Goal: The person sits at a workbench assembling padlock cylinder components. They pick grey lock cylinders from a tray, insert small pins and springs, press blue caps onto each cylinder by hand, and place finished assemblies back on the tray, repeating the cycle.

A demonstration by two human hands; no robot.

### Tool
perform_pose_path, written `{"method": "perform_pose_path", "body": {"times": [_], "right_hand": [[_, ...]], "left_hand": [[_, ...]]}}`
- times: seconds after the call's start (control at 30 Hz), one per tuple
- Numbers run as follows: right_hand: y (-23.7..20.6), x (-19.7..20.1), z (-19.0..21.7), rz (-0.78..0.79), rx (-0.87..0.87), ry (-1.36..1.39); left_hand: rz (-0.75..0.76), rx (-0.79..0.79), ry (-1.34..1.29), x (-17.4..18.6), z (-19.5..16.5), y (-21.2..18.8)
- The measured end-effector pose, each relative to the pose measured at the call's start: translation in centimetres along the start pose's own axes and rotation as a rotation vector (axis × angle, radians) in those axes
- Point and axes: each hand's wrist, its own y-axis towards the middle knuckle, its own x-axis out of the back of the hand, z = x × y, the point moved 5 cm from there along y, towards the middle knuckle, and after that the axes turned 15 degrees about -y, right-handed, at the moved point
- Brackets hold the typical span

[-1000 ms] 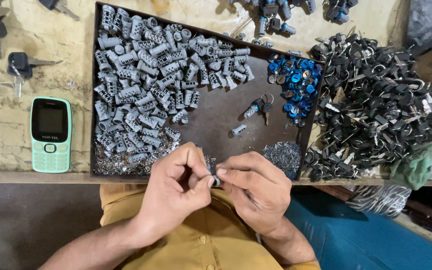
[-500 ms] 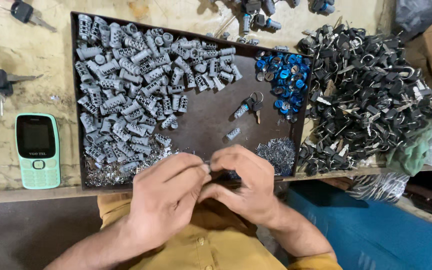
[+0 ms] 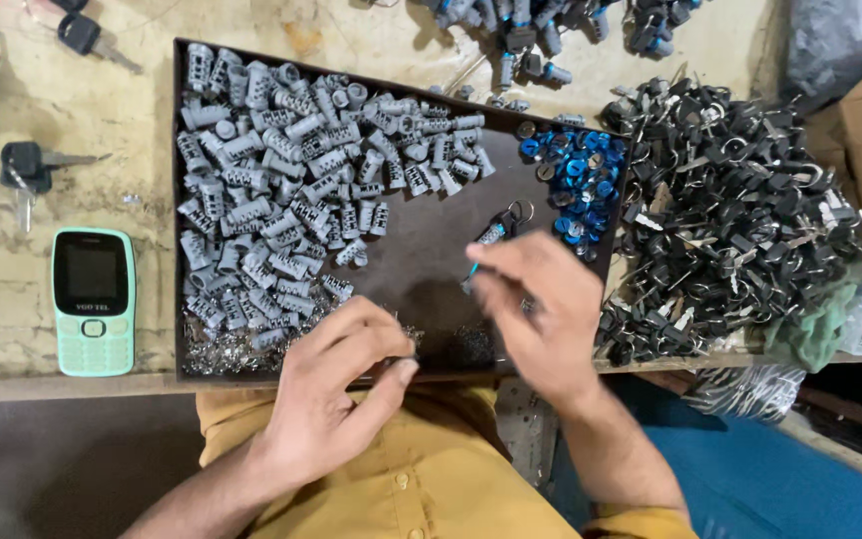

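Lock cylinders point(image 3: 281, 190), dozens of grey ones beyond counting, lay heaped in the dark tray point(image 3: 421, 250) beside one cluster of blue discs point(image 3: 576, 185). Left hand point(image 3: 336, 399) pinched something tiny at the tray's near edge. Right hand point(image 3: 541, 309) hovered blurred mid-tray, its grip unreadable. One mint phone point(image 3: 93, 299) sat left.

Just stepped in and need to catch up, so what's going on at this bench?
A person in a yellow shirt sits at a dark tray heaped with grey lock cylinders. The left hand pinches something tiny at the tray's near edge, too small to tell. The right hand reaches into the tray, blurred, fingertips by a small key on a ring. Blue caps lie at the tray's right end, a pile of black keys beyond it, and a mint-green phone to the left.
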Motion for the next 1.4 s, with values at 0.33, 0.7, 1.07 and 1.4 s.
{"method": "perform_pose_path", "body": {"times": [0.33,0.7,1.07,1.4], "right_hand": [[-6.4,-3.0,1.7,0.077,-0.295,0.815],[-5.5,-1.0,3.7,0.18,0.08,0.43],[-3.5,0.0,1.1,0.045,0.244,0.043],[2.1,2.9,-3.3,-0.063,0.204,-0.343]], "left_hand": [[0.101,-0.092,-0.033,-0.8,-0.6,0.5],[-0.006,0.375,-0.111,-0.3,0.1,0.4],[-0.069,0.608,-0.555,-1.3,4.1,-1.1],[-0.149,0.523,-0.487,-0.6,4.4,-1.2]]}}
